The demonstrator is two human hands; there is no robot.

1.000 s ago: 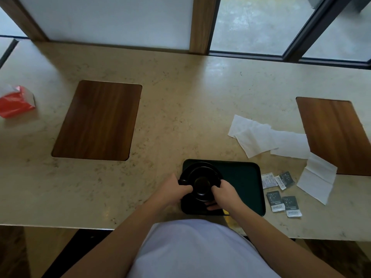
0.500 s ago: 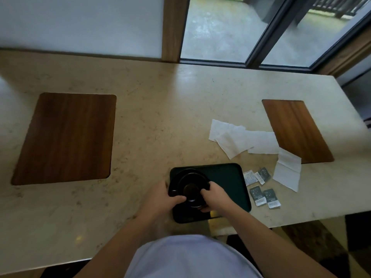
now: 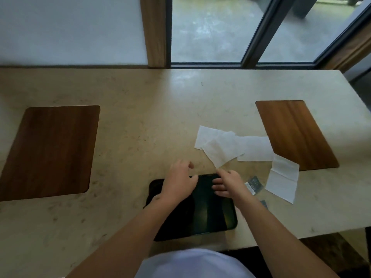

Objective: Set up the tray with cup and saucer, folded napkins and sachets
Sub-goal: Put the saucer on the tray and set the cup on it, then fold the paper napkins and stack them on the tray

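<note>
A dark green tray [image 3: 216, 215] lies at the near edge of the stone table. My left hand [image 3: 178, 182] hovers over the tray's far left part, fingers loosely apart, holding nothing. Over the far right corner, my right hand [image 3: 227, 184] is spread open, fingertips close to the nearest white napkin [image 3: 219, 150]. Another napkin [image 3: 256, 148] overlaps it, and a third napkin [image 3: 284, 180] lies further right. Dark sachets [image 3: 254, 183] sit just right of my right hand, partly hidden by the wrist. I cannot make out the cup and saucer; my left forearm covers the tray's left side.
Two dark wood panels are set into the tabletop, one at the left [image 3: 50, 151] and one at the right [image 3: 295, 133]. The table's right edge [image 3: 359, 121] and near edge are close. Windows and a wooden post stand behind the table.
Both hands have let go of the black cup and saucer and moved forward to the tray's far edge, the right one toward the napkins. The view has shifted closer and rightward.
</note>
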